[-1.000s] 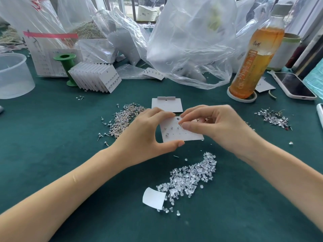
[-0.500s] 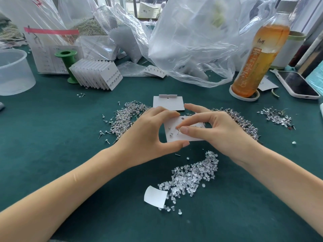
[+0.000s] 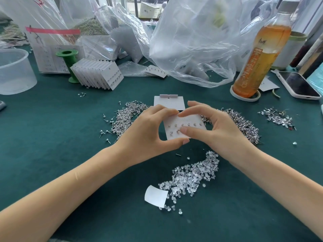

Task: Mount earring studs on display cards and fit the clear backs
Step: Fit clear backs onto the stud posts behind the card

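Note:
A white display card (image 3: 176, 124) is held face up over the green table, with a row of studs across it and two more studs below at the left. My left hand (image 3: 148, 135) pinches its left edge between thumb and forefinger. My right hand (image 3: 216, 130) grips its right side, the thumb tip pressed on the card beside the lower studs. Loose studs lie in a pile at the left (image 3: 125, 117) and another behind my right hand (image 3: 244, 124). Clear backs (image 3: 194, 177) are heaped in front of the hands. A blank card (image 3: 169, 102) lies just beyond.
Filled cards (image 3: 99, 75) lean against a green spool (image 3: 67, 63) at the back left, near a clear tub (image 3: 14, 72). Plastic bags (image 3: 192, 42) fill the back. A tea bottle (image 3: 260, 53) and a phone (image 3: 297, 84) stand at the right, with a small stud pile (image 3: 277, 117).
The card has been turned from its pin side to its front, so the stud heads now face up. Both hands have kept hold of it and shifted slightly.

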Motion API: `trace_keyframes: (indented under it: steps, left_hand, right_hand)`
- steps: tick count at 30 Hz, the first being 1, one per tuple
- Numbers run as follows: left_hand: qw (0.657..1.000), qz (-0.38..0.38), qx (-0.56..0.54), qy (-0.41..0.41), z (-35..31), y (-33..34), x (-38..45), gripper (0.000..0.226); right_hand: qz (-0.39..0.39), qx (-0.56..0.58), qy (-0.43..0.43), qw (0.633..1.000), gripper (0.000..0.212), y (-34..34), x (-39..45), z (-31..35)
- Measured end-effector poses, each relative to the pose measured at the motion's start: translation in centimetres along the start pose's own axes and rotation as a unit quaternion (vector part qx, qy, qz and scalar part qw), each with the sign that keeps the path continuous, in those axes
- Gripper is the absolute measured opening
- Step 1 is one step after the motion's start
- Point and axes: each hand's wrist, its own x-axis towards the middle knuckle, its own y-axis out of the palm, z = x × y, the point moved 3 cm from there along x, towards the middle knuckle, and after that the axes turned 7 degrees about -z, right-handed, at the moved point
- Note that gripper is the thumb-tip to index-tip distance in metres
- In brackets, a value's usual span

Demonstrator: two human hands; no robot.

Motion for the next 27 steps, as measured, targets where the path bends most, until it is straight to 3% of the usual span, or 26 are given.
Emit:
trace_keyframes:
  steps: [5,7,9,11,13,22,27]
  left_hand:
    - [0.999,-0.032,0.015,-0.018,0.2,-0.5,0.3,0.068]
    - [0.998,-0.051,0.02,-0.023,0.2,-0.7,0.4,0.069]
    - [0.997,-0.074,0.029,-0.021,0.1,-0.9,0.4,0.07]
    - [0.995,-0.097,0.031,-0.008,-0.2,-1.1,0.4,0.066]
    - [0.993,-0.119,0.027,0.009,-0.5,-1.2,0.3,0.063]
    - [0.987,-0.15,0.038,0.045,-1.3,-1.3,-0.1,0.062]
    - [0.985,-0.154,0.059,0.044,-1.6,-1.1,-0.3,0.06]
  right_hand:
    - [-0.142,-0.023,-0.074,0.987,0.011,-1.7,-0.8,1.2]
    - [-0.118,0.022,-0.049,0.992,0.015,-1.4,-1.6,1.4]
    - [-0.064,0.093,0.047,0.993,0.018,-0.3,-2.2,0.9]
    - [-0.017,0.156,0.147,0.977,0.019,1.0,-2.7,0.3]
    - [0.001,0.205,0.193,0.96,0.024,1.8,-3.1,0.1]
    - [-0.035,0.323,0.174,0.93,0.047,3.1,-2.8,1.0]
    - [-0.052,0.339,0.158,0.926,0.042,3.2,-2.8,0.8]
